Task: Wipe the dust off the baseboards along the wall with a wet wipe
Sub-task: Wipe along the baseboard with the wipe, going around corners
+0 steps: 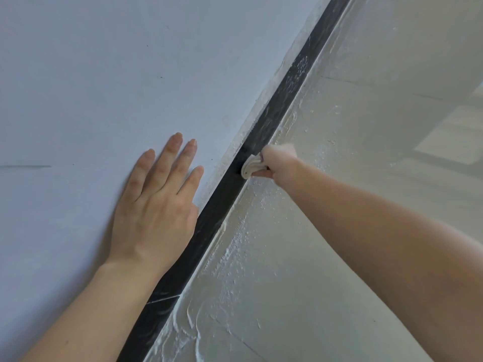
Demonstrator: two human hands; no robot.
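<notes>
Our left hand lies flat on the wall, fingers straight and slightly spread, just beside the baseboard. Farther along, our right hand is curled round a bunched wipe, pressing it against the dark baseboard just above the floor. Beyond the wipe, the baseboard shows pale dust streaks.

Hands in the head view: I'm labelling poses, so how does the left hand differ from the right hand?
The left hand lies open, fingers straight; the right hand is curled round a crumpled wet wipe. The left hand rests flat on the pale wall; the right hand holds the wipe against the black baseboard. Both are bare and reach toward the same wall.
</notes>
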